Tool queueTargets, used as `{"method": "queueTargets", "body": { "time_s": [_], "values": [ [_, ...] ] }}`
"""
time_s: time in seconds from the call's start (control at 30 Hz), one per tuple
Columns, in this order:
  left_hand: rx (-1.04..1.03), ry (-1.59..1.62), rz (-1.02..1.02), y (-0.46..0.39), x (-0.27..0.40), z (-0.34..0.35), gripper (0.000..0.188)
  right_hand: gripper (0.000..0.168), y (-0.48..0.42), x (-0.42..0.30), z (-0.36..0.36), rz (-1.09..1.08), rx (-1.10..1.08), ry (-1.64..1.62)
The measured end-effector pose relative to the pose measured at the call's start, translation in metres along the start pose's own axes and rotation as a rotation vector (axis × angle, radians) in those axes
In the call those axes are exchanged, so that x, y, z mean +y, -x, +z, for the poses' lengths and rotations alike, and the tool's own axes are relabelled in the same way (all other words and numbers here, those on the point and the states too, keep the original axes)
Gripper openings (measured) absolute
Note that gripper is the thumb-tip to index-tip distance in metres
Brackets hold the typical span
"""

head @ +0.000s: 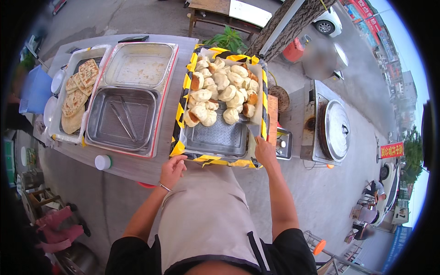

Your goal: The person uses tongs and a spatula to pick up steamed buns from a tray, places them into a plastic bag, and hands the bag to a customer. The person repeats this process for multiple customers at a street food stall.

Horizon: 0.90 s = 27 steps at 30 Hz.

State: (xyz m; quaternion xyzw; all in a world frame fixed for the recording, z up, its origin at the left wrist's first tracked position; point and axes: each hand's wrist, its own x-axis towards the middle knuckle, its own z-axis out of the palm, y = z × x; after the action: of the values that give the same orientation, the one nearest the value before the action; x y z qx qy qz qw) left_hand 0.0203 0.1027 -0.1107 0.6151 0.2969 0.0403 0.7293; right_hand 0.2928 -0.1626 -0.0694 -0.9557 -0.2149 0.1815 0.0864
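Note:
Browned-bottom buns (221, 80) are heaped in the far part of a box (178, 129) edged with yellow and black tape. At its near end shows a bare perforated metal tray (218, 137). My right hand (264, 151) grips the handle of a metal spatula (253, 130) at the box's near right corner; the blade slants into the box. My left hand (172, 170), fingers loosely curled, is by the near left corner of the box and appears to hold nothing. Left of the box, metal tongs (123, 118) lie in a steel basket tray (120, 147).
Flatbreads (74, 99) fill a foam box (53, 120) at the far left. A white-lidded jar (103, 162) stands at the table's near edge. To the right are a lidded round pan (337, 130) on a metal stove and a tree trunk (278, 31). Several people sit farther off.

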Motion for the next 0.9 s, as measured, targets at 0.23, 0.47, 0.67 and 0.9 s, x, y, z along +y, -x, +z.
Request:
{"method": "queueTargets", "body": {
  "time_s": [0.23,0.47,0.67,0.9],
  "values": [
    [0.000,-0.027,-0.006,-0.001,0.009,0.000,0.021,0.019,0.035,0.006,0.008,-0.142,-0.158,-0.014],
    [-0.012,-0.015,-0.013,-0.001,0.001,0.002,0.021,0.027,0.071,0.017,-0.035,-0.080,-0.256,-0.023],
    [-0.026,-0.066,0.031,-0.003,0.001,0.002,0.024,0.038,0.058,0.026,0.000,-0.076,-0.069,-0.175],
    [-0.030,-0.088,-0.014,0.002,0.016,0.009,0.022,0.045,0.030,0.057,0.015,-0.231,0.072,0.068]
  ]
}}
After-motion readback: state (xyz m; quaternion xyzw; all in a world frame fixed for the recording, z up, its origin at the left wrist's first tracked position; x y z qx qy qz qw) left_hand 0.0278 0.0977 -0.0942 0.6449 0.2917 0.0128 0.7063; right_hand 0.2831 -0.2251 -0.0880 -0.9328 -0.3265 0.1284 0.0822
